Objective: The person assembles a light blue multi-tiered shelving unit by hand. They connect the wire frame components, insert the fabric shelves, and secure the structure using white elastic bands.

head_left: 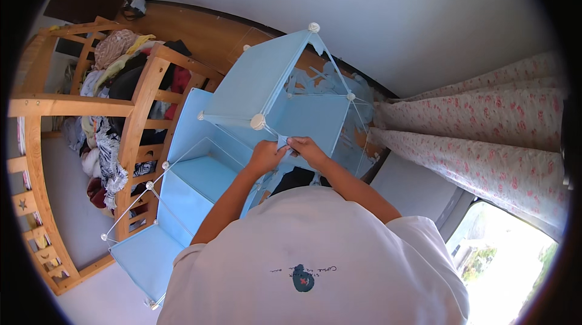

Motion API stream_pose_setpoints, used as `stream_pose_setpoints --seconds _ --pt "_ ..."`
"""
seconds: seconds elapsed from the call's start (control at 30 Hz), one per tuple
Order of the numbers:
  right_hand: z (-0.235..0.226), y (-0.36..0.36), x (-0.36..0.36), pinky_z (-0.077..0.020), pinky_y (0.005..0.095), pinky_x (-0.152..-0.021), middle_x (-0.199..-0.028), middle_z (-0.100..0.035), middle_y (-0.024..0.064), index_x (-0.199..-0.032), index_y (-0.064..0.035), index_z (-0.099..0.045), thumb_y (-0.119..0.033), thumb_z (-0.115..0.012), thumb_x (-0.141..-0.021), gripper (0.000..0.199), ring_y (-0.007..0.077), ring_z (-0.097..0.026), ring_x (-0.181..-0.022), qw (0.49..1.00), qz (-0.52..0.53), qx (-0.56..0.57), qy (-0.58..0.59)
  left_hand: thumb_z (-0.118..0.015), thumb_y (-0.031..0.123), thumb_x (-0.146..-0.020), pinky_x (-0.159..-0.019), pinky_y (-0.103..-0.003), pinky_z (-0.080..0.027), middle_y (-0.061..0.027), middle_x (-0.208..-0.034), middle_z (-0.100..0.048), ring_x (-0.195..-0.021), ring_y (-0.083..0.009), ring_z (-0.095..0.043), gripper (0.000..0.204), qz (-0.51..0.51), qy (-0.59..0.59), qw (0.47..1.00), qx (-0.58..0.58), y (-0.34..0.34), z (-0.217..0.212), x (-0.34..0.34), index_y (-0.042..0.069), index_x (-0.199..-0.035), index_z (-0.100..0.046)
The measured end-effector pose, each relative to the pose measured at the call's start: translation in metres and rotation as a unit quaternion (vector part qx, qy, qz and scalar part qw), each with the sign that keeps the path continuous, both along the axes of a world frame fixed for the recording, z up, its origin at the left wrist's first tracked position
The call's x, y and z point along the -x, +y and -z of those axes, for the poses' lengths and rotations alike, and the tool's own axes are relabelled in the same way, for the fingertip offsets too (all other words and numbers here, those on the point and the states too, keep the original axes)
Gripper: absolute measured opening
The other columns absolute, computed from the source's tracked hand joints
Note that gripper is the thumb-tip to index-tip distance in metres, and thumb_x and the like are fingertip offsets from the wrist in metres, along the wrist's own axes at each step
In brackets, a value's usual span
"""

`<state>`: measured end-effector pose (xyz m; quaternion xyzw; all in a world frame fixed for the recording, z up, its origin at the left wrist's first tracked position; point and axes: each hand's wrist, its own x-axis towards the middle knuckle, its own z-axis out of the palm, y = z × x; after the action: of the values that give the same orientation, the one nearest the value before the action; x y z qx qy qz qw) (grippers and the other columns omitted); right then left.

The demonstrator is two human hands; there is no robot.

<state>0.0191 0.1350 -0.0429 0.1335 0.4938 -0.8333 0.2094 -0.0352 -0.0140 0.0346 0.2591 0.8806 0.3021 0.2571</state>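
A light blue fabric storage rack (257,76) with thin white rods stands in front of me, joined at its corners by round white connectors (258,121). Just below the nearest of these connectors, a small light blue fabric flap (282,141) is pinched between the fingers of both hands. My left hand (265,156) is closed at its left side, with the fingertips partly hidden. From the right, my right hand (308,150) closes thumb and fingers on the same flap. Lower blue compartments (203,176) step down toward the left.
A wooden bed frame (136,125) piled with clothes (121,76) stands at the left. Loose blue fabric pieces (348,86) lie behind the rack. Flowered curtains (473,107) hang at the right above a bright window (500,264). Bare rods jut out at the lower left.
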Motion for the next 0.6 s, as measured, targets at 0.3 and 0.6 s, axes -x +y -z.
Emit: stream_pose_setpoints --seconds 0.3,0.6 --pt "0.01 0.024 0.015 -0.0316 0.022 -0.048 -0.059 -0.047 -0.0008 -0.071 -0.0052 -0.056 -0.032 -0.051 -0.091 0.034 0.0074 -0.038 -0.05 0.991 0.116 -0.04 -0.058 -0.058 0.03 -0.081 -0.053 -0.041 -0.042 -0.019 -0.06 -0.055 -0.055 -0.0358 -0.053 0.036 -0.005 -0.028 1.0 0.002 0.02 -0.047 -0.009 -0.004 -0.069 -0.057" --pt "0.027 0.011 0.018 -0.0304 0.025 -0.045 -0.058 -0.048 0.0013 -0.072 -0.0018 -0.058 -0.032 -0.052 -0.09 0.036 0.0083 -0.039 -0.048 0.989 0.135 -0.015 -0.054 -0.063 0.045 -0.078 -0.057 -0.032 -0.047 -0.0131 -0.067 -0.06 -0.06 -0.0231 -0.059 0.048 -0.167 0.055 0.982 -0.073 0.065 -0.074 0.007 -0.003 -0.084 -0.055"
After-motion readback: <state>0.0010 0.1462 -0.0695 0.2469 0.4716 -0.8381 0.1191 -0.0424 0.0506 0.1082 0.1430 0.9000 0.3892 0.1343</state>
